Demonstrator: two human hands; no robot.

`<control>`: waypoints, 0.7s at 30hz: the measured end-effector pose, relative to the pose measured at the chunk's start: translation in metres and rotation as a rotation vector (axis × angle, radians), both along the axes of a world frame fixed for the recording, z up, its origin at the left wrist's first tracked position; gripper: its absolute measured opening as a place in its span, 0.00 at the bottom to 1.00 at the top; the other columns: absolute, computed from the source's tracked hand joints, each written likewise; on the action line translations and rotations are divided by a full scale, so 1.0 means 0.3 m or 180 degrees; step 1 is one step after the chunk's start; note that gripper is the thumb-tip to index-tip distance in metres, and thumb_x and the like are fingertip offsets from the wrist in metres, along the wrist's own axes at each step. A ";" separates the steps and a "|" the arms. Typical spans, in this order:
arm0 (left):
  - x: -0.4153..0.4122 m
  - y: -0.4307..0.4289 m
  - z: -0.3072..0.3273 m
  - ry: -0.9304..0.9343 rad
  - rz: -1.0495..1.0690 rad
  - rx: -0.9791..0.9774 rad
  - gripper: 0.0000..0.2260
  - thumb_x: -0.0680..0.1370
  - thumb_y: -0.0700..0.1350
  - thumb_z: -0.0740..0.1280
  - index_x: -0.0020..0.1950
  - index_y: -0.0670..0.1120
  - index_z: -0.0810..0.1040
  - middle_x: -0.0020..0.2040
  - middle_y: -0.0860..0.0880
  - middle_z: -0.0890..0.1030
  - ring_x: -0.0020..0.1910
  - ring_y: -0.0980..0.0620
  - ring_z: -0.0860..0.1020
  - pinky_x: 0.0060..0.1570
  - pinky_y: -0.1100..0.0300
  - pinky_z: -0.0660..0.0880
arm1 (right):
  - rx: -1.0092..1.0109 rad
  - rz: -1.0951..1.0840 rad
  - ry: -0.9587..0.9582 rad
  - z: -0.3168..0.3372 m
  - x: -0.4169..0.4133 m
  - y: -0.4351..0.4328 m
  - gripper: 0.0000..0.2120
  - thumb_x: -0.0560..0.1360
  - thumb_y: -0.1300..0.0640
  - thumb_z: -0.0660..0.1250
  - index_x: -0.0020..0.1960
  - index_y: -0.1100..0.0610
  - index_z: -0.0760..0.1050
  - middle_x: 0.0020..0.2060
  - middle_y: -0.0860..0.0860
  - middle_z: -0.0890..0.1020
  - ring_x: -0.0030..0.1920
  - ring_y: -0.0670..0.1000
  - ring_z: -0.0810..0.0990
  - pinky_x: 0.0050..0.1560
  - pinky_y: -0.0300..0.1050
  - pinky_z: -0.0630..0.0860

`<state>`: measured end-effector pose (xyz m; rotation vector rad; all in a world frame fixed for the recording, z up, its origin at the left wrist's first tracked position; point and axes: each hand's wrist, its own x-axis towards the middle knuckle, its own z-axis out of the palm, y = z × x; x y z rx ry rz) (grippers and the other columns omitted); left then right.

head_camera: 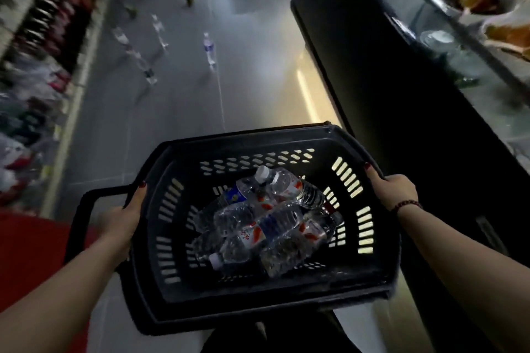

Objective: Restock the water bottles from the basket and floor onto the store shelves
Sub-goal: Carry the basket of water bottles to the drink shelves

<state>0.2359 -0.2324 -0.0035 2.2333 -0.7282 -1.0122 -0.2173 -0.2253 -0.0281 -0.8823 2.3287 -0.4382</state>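
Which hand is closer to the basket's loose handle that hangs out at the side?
Left. The left hand grips the basket rim right beside the handle; the right hand holds the opposite rim.

the shelves [43, 46] on the left were smeared by motion blur, so their goods could not be told apart. the bottles on the floor [208, 47] were blurred too, their labels unreadable and their count unsure. the bottles in the basket [266, 218] overlapped, hiding the lower ones. the fingers [372, 173] of the right hand mostly curled out of sight under the basket rim [286, 135]. both forearms ran off the picture's edges.
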 end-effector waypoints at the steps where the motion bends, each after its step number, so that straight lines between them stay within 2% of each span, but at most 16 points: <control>1: 0.013 -0.021 0.004 0.0096 0.0149 -0.0007 0.33 0.70 0.68 0.66 0.54 0.37 0.77 0.52 0.38 0.80 0.42 0.43 0.77 0.43 0.53 0.74 | -0.0008 0.0089 -0.0029 0.010 0.016 -0.077 0.34 0.72 0.32 0.60 0.33 0.63 0.78 0.32 0.57 0.80 0.33 0.57 0.78 0.35 0.45 0.74; 3: 0.046 -0.072 0.006 0.0186 0.0380 -0.0090 0.29 0.70 0.66 0.68 0.50 0.38 0.78 0.50 0.39 0.80 0.41 0.44 0.77 0.41 0.55 0.73 | -0.0009 0.0276 -0.0066 0.038 0.054 -0.223 0.34 0.72 0.31 0.60 0.33 0.63 0.78 0.30 0.57 0.80 0.31 0.56 0.78 0.34 0.46 0.74; 6: 0.104 -0.163 0.009 0.0249 0.0700 -0.0173 0.26 0.68 0.67 0.70 0.42 0.43 0.78 0.46 0.41 0.81 0.41 0.44 0.79 0.43 0.53 0.75 | -0.0063 0.0605 -0.0089 0.073 0.122 -0.449 0.34 0.72 0.32 0.60 0.35 0.64 0.79 0.32 0.57 0.81 0.32 0.57 0.79 0.36 0.47 0.77; 11: 0.249 -0.392 -0.036 0.0389 0.1061 -0.0110 0.31 0.66 0.68 0.70 0.45 0.39 0.79 0.46 0.39 0.82 0.42 0.41 0.81 0.40 0.53 0.76 | -0.0050 0.0937 0.0012 0.073 0.276 -0.811 0.32 0.73 0.34 0.61 0.33 0.63 0.77 0.30 0.56 0.79 0.31 0.55 0.78 0.34 0.46 0.76; 14: 0.331 -0.521 -0.078 0.0497 0.1115 -0.0025 0.37 0.60 0.74 0.69 0.47 0.40 0.80 0.45 0.40 0.83 0.42 0.40 0.82 0.43 0.48 0.80 | -0.0026 0.1061 -0.0009 0.076 0.366 -0.996 0.29 0.74 0.36 0.63 0.33 0.63 0.76 0.31 0.57 0.79 0.32 0.56 0.78 0.35 0.47 0.77; 16: 0.378 -0.626 -0.103 0.0530 0.1154 0.0057 0.40 0.56 0.77 0.67 0.46 0.42 0.80 0.44 0.41 0.83 0.41 0.41 0.82 0.46 0.45 0.80 | 0.0009 0.1108 0.0016 0.066 0.414 -1.130 0.29 0.74 0.37 0.63 0.32 0.63 0.76 0.29 0.56 0.78 0.30 0.55 0.77 0.32 0.44 0.74; 18: 0.407 -0.728 -0.103 0.0475 0.1184 0.0126 0.37 0.60 0.76 0.67 0.44 0.42 0.78 0.44 0.40 0.82 0.41 0.41 0.81 0.46 0.46 0.80 | 0.0029 0.1184 0.0036 0.056 0.459 -1.259 0.29 0.74 0.37 0.63 0.33 0.64 0.77 0.28 0.56 0.78 0.29 0.55 0.77 0.30 0.43 0.73; 21: 0.437 -0.881 -0.104 0.0413 0.1377 0.0174 0.37 0.65 0.73 0.66 0.50 0.38 0.78 0.45 0.40 0.81 0.41 0.41 0.80 0.38 0.54 0.77 | 0.0069 0.1331 -0.0025 0.046 0.527 -1.463 0.28 0.75 0.38 0.63 0.34 0.64 0.77 0.30 0.57 0.79 0.31 0.56 0.77 0.34 0.46 0.75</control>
